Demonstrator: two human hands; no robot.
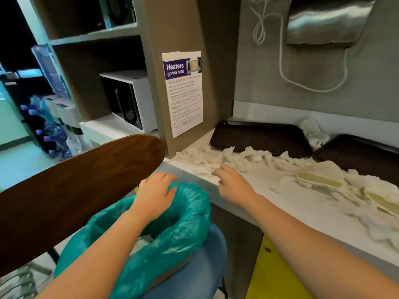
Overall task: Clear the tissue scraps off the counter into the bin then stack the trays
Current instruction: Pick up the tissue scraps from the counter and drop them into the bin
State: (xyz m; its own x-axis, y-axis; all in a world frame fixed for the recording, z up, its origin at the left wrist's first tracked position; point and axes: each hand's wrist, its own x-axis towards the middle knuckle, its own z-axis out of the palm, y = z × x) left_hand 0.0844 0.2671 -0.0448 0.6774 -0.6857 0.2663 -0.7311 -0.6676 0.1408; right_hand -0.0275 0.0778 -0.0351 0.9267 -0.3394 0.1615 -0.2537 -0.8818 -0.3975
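White tissue scraps [218, 157] lie strewn along the white counter [287, 207], from its left corner to the right edge of view. My right hand [232, 182] rests at the counter's front edge, fingers curled and touching the nearest scraps. My left hand [154, 194] sits on the rim of the bin with the teal bag [187, 214], fingers spread, holding the rim. A few scraps lie inside the bin. Two dark brown trays stand at the back of the counter: one [259, 137] near the corner, another [362, 156] further right.
A dark wooden board [75, 190] juts in from the left over the bin. The cabinet wall carries a "Heaters gonna heat" notice [183, 93]. A white microwave [129, 100] sits on a shelf. A steel dispenser [328, 20] with a white cable hangs above the counter.
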